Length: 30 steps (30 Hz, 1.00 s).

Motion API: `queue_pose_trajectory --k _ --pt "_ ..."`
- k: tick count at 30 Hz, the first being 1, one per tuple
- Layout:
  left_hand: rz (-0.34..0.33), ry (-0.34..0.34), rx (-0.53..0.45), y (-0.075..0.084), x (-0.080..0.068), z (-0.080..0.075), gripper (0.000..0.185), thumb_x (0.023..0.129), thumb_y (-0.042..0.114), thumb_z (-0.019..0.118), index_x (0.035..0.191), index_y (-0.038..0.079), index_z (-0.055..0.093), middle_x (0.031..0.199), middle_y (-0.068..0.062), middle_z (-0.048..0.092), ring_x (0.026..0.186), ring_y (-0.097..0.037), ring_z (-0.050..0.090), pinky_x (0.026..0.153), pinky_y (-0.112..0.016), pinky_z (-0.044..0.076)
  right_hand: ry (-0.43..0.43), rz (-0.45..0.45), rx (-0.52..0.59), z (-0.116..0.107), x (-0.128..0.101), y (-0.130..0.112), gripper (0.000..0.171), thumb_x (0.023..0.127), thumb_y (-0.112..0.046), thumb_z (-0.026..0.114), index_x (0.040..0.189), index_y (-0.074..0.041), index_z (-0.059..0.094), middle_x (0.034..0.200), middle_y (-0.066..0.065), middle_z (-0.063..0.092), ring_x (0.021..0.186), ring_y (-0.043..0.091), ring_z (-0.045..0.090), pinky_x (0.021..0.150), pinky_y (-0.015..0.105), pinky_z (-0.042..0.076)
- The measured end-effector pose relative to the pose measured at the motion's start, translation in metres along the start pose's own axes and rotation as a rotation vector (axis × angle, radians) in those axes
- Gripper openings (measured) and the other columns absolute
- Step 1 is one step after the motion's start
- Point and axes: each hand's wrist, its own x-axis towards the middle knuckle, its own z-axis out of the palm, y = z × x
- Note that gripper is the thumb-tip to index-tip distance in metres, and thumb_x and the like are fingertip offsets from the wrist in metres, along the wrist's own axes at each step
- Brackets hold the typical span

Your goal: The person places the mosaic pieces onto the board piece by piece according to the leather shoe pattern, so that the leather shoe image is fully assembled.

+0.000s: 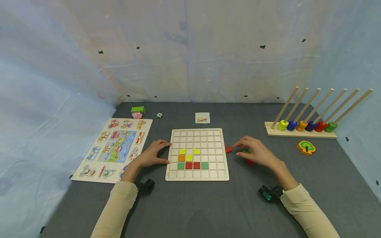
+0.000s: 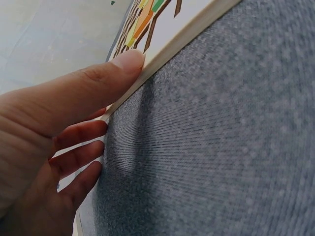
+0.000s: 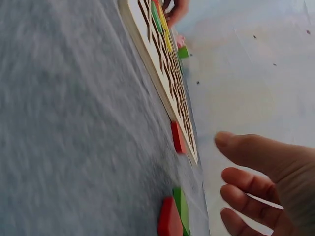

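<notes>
A wooden grid board (image 1: 196, 179) lies on the dark table with yellow, orange, green and red tiles in some cells. My left hand (image 1: 150, 155) rests at its left edge, the thumb touching the rim in the left wrist view. To the right of the board my right hand (image 1: 257, 152) hovers with parted fingers and nothing between them. Beneath it are a green piece (image 3: 180, 206) and a red piece (image 3: 170, 219), partly hidden by the hand in the head view. Another red piece (image 1: 228, 149) lies by the board's right edge.
A small pattern card (image 1: 202, 118) lies behind the board. On the left is a picture puzzle (image 1: 117, 148), with a green block (image 1: 138, 109), a pink pig (image 1: 137, 115) and a round chip (image 1: 159, 115) beyond. A peg rack (image 1: 300, 133) and tree piece (image 1: 306, 147) stand right.
</notes>
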Motion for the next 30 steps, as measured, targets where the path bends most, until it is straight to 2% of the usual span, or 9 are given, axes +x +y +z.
queue_pose_trajectory --k 12,18,30 --pt "0.006 0.01 -0.003 -0.001 0.0 0.001 0.073 0.079 0.034 0.075 0.139 0.007 0.043 0.135 -0.015 0.039 0.124 -0.034 0.033 0.1 -0.055 0.029 -0.112 0.139 -0.107 -0.008 -0.009 0.012 0.034 0.079 -0.019 0.076 0.108 -0.003 0.067 0.098 0.006 0.061 0.087 0.021 0.057 0.073 0.039 0.047" --pt "0.004 0.01 -0.003 0.0 -0.001 0.001 0.072 0.079 0.034 0.075 0.139 0.008 0.043 0.135 -0.015 0.039 0.124 -0.034 0.033 0.1 -0.055 0.03 -0.137 0.186 -0.123 -0.007 -0.012 0.017 0.036 0.077 -0.022 0.077 0.107 -0.004 0.068 0.095 0.004 0.061 0.084 0.018 0.056 0.072 0.037 0.045" --pt "0.006 0.004 0.001 0.0 0.0 0.0 0.073 0.079 0.035 0.074 0.139 0.007 0.043 0.135 -0.015 0.039 0.124 -0.034 0.033 0.1 -0.054 0.03 -0.124 0.19 -0.156 -0.005 -0.011 0.019 0.026 0.078 -0.017 0.076 0.101 -0.006 0.071 0.089 0.0 0.063 0.076 0.014 0.053 0.066 0.032 0.043"
